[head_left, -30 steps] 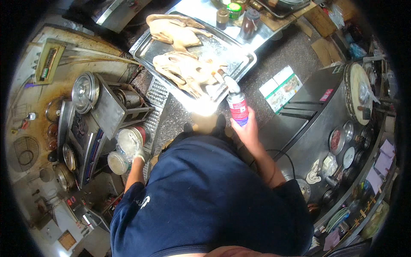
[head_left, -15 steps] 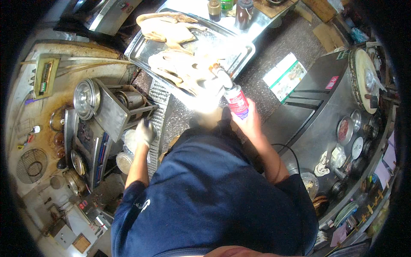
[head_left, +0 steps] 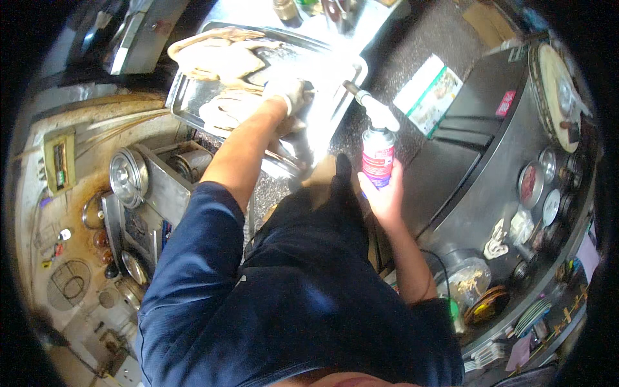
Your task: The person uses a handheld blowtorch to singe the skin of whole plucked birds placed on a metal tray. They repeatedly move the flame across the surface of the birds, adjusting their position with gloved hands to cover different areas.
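Note:
My right hand (head_left: 387,193) is wrapped round the red and purple canister of a blowtorch (head_left: 378,157). Its white head and metal nozzle (head_left: 354,89) point up and left, beside the tray's right edge; I see no flame. My left hand (head_left: 288,95), in a white glove, reaches onto a metal tray (head_left: 187,97) and touches the nearer of two plucked ducks (head_left: 225,109). Bright glare and motion hide its fingers. Farther back on the same tray lies the other plucked duck (head_left: 216,61), its long neck bent round.
Jars (head_left: 286,11) stand on the bright table beyond the tray. At right is a steel counter (head_left: 445,226) with a bowl of meat (head_left: 530,184) and a round board (head_left: 554,97). A flattened printed box (head_left: 428,95) lies near it. Steel stove gear with a round lid (head_left: 128,177) stands at left.
My left hand has moved from the stove side up onto the nearer duck. The right hand has drawn the blowtorch back and right, away from the duck, turning it more upright.

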Demonstrator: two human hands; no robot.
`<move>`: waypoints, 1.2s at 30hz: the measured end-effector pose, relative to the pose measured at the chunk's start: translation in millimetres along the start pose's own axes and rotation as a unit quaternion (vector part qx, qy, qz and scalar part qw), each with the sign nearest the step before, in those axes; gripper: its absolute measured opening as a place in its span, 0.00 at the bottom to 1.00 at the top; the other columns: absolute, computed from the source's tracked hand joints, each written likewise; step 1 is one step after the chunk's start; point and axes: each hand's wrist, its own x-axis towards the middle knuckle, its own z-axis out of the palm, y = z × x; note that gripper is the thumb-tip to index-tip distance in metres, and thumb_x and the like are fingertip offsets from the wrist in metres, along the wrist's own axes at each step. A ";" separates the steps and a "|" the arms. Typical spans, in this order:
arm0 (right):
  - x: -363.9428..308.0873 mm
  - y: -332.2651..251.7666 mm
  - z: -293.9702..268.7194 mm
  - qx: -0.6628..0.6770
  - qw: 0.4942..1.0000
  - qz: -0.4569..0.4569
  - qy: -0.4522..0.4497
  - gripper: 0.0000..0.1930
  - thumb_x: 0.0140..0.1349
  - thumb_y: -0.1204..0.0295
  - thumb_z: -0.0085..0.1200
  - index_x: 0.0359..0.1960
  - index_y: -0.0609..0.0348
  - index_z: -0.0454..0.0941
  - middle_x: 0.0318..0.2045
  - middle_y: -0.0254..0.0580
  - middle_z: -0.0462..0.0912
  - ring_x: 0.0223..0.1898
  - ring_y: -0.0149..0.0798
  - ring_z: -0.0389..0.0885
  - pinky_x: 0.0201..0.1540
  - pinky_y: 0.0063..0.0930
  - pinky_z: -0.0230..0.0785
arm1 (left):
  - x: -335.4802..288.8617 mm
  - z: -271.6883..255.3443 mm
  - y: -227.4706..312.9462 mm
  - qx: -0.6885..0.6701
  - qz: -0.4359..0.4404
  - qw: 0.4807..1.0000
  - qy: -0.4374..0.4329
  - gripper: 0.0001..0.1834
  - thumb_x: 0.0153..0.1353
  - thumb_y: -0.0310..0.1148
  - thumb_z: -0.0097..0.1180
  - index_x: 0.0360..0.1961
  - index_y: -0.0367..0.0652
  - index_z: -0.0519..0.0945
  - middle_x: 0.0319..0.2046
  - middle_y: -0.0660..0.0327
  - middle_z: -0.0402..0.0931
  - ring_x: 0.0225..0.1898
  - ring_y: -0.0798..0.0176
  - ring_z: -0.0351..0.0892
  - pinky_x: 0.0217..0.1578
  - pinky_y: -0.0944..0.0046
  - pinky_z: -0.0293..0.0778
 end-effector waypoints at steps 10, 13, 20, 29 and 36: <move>-6.5 1.2 3.2 0.054 0.996 -0.052 -0.055 0.42 0.62 0.69 0.81 0.72 0.65 0.67 0.57 0.52 0.88 0.57 0.42 0.89 0.64 0.41 0.81 | -2.9 -2.3 -8.1 0.036 -0.024 0.999 -0.005 0.18 0.71 0.45 0.71 0.51 0.41 0.92 0.44 0.49 0.92 0.50 0.49 0.91 0.58 0.52 0.83; -13.8 4.7 4.8 0.052 0.995 -0.035 -0.079 0.42 0.61 0.68 0.81 0.72 0.64 0.67 0.58 0.52 0.87 0.59 0.43 0.89 0.64 0.42 0.81 | -16.8 -6.3 -34.8 -0.220 0.071 0.972 0.037 0.20 0.75 0.42 0.67 0.59 0.40 0.89 0.47 0.49 0.92 0.50 0.50 0.91 0.57 0.53 0.84; -23.1 20.3 21.3 0.024 0.992 -0.028 -0.125 0.42 0.61 0.65 0.81 0.72 0.62 0.68 0.60 0.54 0.85 0.61 0.47 0.87 0.65 0.44 0.79 | -123.7 -13.2 -112.7 -0.222 -0.091 0.936 0.256 0.22 0.76 0.40 0.65 0.63 0.36 0.85 0.55 0.41 0.88 0.57 0.40 0.88 0.62 0.49 0.80; -26.9 20.9 37.1 0.005 0.992 -0.032 -0.119 0.46 0.60 0.60 0.82 0.73 0.65 0.66 0.60 0.61 0.84 0.61 0.56 0.87 0.65 0.49 0.80 | -327.5 94.5 -153.9 -0.046 -0.247 0.942 0.224 0.24 0.72 0.37 0.66 0.65 0.36 0.83 0.58 0.39 0.84 0.62 0.34 0.82 0.66 0.43 0.76; -26.3 22.2 41.2 -0.028 0.991 -0.035 -0.125 0.45 0.61 0.61 0.81 0.74 0.64 0.66 0.60 0.62 0.85 0.61 0.59 0.87 0.63 0.50 0.81 | -422.0 191.5 -180.2 -0.068 -0.401 0.913 -0.020 0.34 0.71 0.46 0.65 0.70 0.32 0.79 0.62 0.32 0.82 0.67 0.31 0.80 0.69 0.44 0.75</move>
